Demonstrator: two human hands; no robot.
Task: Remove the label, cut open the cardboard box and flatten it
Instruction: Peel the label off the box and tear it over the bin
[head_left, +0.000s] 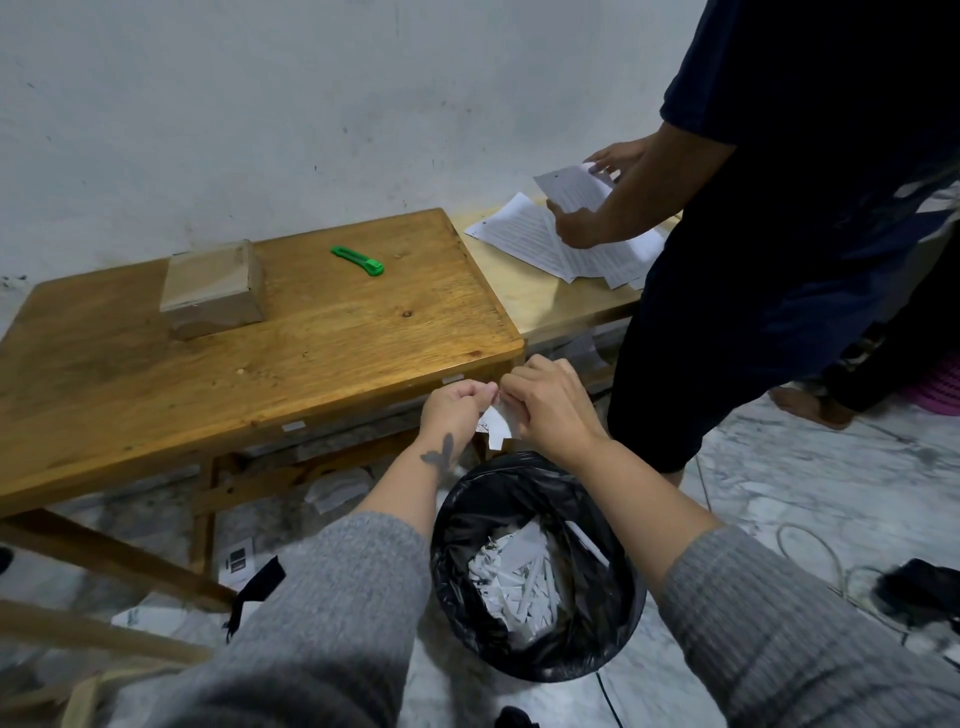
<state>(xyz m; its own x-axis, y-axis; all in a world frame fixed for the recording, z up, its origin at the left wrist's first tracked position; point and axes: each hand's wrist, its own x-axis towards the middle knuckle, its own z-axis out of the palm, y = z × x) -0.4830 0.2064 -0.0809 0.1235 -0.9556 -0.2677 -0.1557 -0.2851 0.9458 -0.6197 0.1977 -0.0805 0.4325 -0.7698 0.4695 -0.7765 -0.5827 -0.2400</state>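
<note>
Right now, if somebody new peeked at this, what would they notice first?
Probably the two hands, left hand and right hand, pinching a white paper label right above a black-lined bin full of torn paper scraps. Next, the bright green cutter lying on the wooden table, with a taped cardboard box sitting closed to its left. On the right, another person sorts printed pages.

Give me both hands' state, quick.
Left hand: closed, pinching the torn label.
Right hand: closed, pinching the same label.
</note>
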